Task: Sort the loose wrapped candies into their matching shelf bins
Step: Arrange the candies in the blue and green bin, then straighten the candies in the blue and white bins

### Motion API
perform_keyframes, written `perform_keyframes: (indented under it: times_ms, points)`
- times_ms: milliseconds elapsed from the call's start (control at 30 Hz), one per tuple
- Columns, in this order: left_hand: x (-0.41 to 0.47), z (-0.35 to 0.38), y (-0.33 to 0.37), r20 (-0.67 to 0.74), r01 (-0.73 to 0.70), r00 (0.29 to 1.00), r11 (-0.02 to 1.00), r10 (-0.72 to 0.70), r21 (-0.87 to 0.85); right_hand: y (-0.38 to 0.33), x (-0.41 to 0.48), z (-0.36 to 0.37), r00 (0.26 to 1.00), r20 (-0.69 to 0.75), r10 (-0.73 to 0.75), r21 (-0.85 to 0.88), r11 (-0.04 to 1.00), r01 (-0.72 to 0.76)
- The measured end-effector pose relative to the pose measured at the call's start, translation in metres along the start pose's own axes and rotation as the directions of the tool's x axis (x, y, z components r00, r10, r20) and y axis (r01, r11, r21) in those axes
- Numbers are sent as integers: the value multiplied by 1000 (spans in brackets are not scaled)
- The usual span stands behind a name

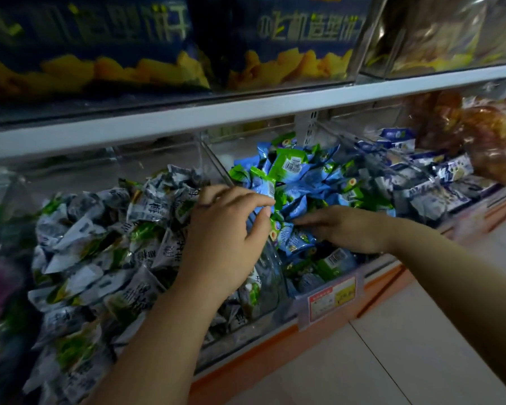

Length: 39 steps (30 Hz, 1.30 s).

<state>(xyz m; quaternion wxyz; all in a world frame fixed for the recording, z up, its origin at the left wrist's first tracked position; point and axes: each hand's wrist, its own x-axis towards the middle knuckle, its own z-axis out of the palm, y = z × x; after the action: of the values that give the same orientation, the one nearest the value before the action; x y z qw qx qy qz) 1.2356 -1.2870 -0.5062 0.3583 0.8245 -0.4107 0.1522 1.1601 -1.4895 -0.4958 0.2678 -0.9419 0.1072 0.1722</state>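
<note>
Clear shelf bins hold wrapped candies. The left bin (270,276) is heaped with grey-white and green candies (105,247). The middle bin (324,290) holds blue and green candies (310,182). My left hand (225,232) hovers over the divider between these two bins, fingers curled, thumb and forefinger pinching a blue-wrapped candy (257,210) at the edge of the blue pile. My right hand (339,226) lies flat on the blue pile with its fingers stretched out to the left, touching the wrappers.
A bin of dark blue and white packets (430,176) stands to the right, with orange-brown bagged goods (479,133) beyond it. The white upper shelf edge (246,112) hangs just above the bins, carrying large snack bags (100,45). A price label (330,299) sits on the orange shelf front.
</note>
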Motion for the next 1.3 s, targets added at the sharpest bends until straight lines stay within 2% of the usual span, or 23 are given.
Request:
perform_keyframes:
  times_ms: [200,400,500,700,767,900,1067,1167,1233,1300]
  points:
    - [-3,1,1,-2,-37,999,999,37,-14,1,-7,-1,992,-124,-6,-69,998,-2]
    - [-3,0,1,0,-35,999,999,35,-1,4,-22,-21,957,-289,-29,15,999,35]
    - [-3,1,3,4,-24,1000,1000,24,13,2,-25,-28,917,-400,-16,90,994,57]
    - [-3,2,3,-4,-24,1000,1000,24,19,18,-14,-17,750,-661,38,-96,986,-134]
    - [-3,1,3,-6,-27,1000,999,27,21,23,-10,-15,771,-632,72,-97,981,-171]
    - [-3,1,4,-22,-29,999,999,29,21,19,-8,-10,890,-433,145,-43,983,-181]
    - [-4,-2,8,43,5,999,999,-7,42,-1,-29,5,949,-293,118,7,993,-121]
    - [-4,-6,12,98,31,995,998,-36,54,-7,-50,6,973,-223,53,40,998,-45]
    - [-5,-10,17,139,57,988,995,-68,81,-2,-68,2,967,-255,25,168,986,19]
    - [-6,-13,25,160,66,984,993,-81,95,8,-87,-1,912,-407,48,302,949,85]
